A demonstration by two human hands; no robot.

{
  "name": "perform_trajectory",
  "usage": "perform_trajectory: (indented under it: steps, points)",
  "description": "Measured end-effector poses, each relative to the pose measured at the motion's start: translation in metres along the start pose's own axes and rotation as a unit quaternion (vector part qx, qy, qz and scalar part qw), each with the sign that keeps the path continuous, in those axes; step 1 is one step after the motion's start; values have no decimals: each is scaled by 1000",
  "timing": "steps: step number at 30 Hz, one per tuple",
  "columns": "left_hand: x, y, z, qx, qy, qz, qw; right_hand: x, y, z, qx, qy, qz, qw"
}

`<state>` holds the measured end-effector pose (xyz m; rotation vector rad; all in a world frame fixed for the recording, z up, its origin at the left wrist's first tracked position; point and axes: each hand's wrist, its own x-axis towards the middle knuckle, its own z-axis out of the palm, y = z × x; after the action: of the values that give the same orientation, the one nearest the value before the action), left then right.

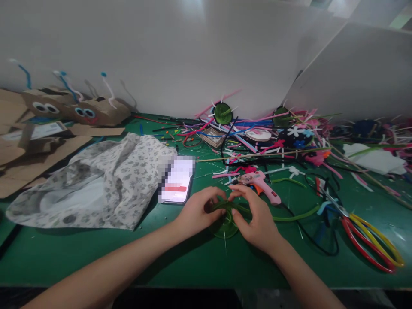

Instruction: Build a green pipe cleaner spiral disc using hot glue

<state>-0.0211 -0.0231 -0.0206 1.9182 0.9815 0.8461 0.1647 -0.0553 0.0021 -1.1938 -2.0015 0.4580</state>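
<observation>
Green strip (228, 217) is pinched in the fingertips of left hand (202, 210) and right hand (256, 216), over table (154, 262), near pink glue gun (263, 185). Curves are probably best shaped with light, even pressure.

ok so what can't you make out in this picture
All in the head view:
Green round piece: its upper part is partly hidden by the left hand and right hand.
Phone: pixelation covers part of it, and the screen text is unreadable.
Craft pieces at far right: too blurred to tell apart.
Cardboard: cut off by the left edge.
</observation>
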Motion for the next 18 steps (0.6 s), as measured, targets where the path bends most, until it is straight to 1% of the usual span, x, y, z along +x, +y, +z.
perform_trajectory:
  steps: [10, 16, 18]
  points:
    - [1, 0, -1, -4, -1, -11, 1000, 1, 1, 3, 6, 10, 11, 1000]
    - [2, 0, -1, -14, -2, -15, 1000, 0, 2, 2, 4, 9, 4, 1000]
    - [2, -1, -1, -20, -1, -19, 1000, 1, 2, 1, 5, 24, 4, 1000]
